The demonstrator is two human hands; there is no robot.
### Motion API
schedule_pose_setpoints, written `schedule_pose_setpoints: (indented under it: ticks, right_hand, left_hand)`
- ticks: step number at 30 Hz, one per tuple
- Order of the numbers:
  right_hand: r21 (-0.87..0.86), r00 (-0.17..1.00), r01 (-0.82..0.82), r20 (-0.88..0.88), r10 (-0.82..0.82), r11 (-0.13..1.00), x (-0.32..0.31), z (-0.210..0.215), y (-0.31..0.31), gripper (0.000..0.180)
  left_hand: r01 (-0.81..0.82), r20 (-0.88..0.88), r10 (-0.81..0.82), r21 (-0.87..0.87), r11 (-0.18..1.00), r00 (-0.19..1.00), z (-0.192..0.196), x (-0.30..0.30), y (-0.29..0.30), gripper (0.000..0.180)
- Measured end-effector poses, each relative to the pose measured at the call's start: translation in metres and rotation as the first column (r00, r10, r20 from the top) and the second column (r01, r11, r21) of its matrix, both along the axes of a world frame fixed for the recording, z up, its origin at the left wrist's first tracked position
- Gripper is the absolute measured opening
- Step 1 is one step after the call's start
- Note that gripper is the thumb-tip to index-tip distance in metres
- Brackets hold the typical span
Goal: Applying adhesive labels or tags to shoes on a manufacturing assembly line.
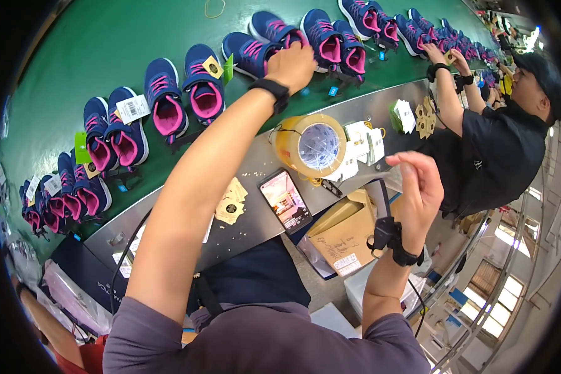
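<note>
My left hand (291, 67) reaches over the green belt, closed on a navy sneaker (269, 26) with pink laces; that shoe looks slightly blurred, and my fingertips are partly hidden at its opening. Beside it, another navy sneaker (246, 52) touches my wrist area. Above the right side of the metal ledge is my right hand (419, 190), its fingers curled toward the thumb; whether anything thin is between them I cannot make out. A big roll of yellow tape (287, 148), its core filled with clear plastic fasteners, stands on the ledge between my arms, next to white tags (361, 146).
More navy sneakers (166, 106) line the green belt (124, 50) both ways, some with tags. A phone (285, 201) and kraft tags (232, 202) lie on the ledge (255, 234). Below is an open cardboard box (343, 240). A co-worker (489, 140) stands at the right.
</note>
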State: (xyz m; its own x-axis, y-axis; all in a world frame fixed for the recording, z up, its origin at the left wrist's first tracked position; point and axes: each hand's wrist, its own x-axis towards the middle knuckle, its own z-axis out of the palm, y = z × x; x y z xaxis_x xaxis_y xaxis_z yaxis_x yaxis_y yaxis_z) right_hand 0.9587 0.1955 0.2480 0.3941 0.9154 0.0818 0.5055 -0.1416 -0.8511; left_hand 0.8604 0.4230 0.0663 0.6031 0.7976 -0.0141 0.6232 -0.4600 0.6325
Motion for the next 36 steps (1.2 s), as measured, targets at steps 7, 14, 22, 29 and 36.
schedule_pose_setpoints:
  ticks: [7, 14, 22, 29, 36]
  right_hand:
    - [-0.220, 0.952, -0.158, 0.226, 0.208, 0.963, 0.013, 0.012, 0.087, 0.011]
    - [-0.474, 0.813, -0.441, 0.148, 0.563, 0.762, 0.018, -0.051, 0.171, 0.017]
    - [-0.647, 0.663, -0.422, 0.257, 0.703, 0.635, -0.033, -0.148, 0.226, 0.024]
    - [-0.488, 0.766, -0.481, 0.171, 0.620, 0.728, -0.080, -0.167, 0.246, 0.027]
    - [-0.596, 0.525, -0.528, 0.331, 0.784, 0.605, -0.101, -0.159, 0.254, 0.017]
  left_hand:
    - [0.202, -0.028, -0.200, 0.150, 0.968, 0.979, 0.007, -0.093, -0.036, 0.021]
    - [0.089, 0.286, -0.216, 0.398, 0.913, 0.934, 0.027, -0.096, -0.012, 0.016]
    - [0.207, 0.188, -0.161, -0.255, 0.945, 0.969, -0.015, -0.111, 0.075, 0.009]
    - [0.214, -0.112, -0.209, 0.039, 0.976, 0.972, -0.013, -0.134, 0.081, 0.013]
    - [0.098, 0.088, -0.078, -0.257, 0.961, 0.993, -0.016, -0.170, 0.084, 0.008]
